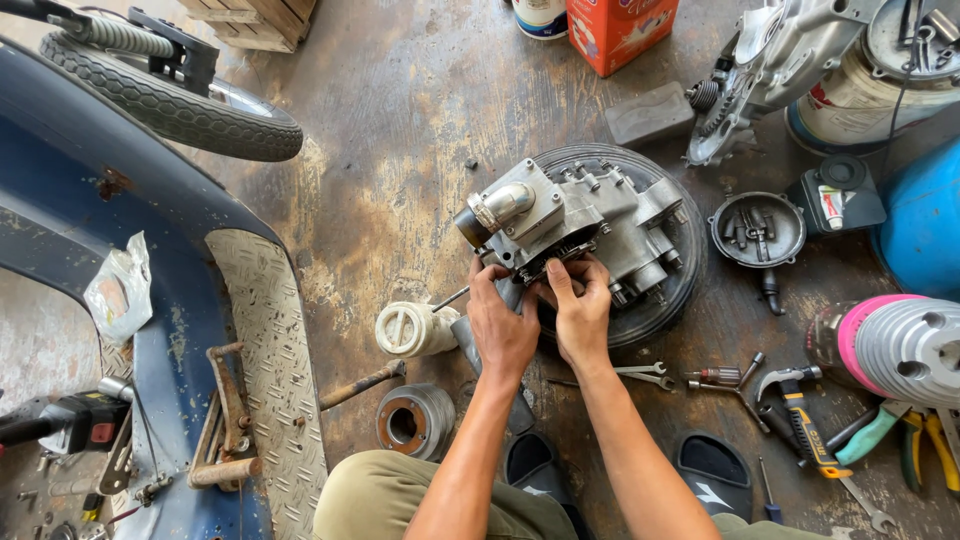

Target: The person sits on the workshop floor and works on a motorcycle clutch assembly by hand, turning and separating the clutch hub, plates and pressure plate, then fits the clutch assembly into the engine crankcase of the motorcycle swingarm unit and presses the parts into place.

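1. My left hand [500, 325] and right hand [577, 312] sit side by side just below the centre of the frame, both pressed to the near lower edge of the grey engine block [570, 225].
2. The engine block lies straight ahead of my fingers, up the frame, resting on a dark round tyre [655, 300] laid flat on the floor. Its long axis runs from left to right, rising slightly to the right, with the round metal intake [495, 208] at the left end.
3. My left fingers [487, 275] are curled narrow around the block's lower left corner; my right fingers [562, 282] are spread a little and pinch a small dark part at the block's edge. What that part is, I cannot tell.
4. Both hands are equally near; the right one lies closer to the block's middle.
5. Just left of my left wrist stands a white plastic part [412, 328], and a metal pulley [415, 420] lies below it.
6. To the right of my right forearm lie spanners [640, 374], a small screwdriver [718, 376] and a hammer [800, 412], all apart from my hands.
7. A dark round dish of bolts [757, 230] sits right of the tyre. Nothing stands between my fingers and the block.
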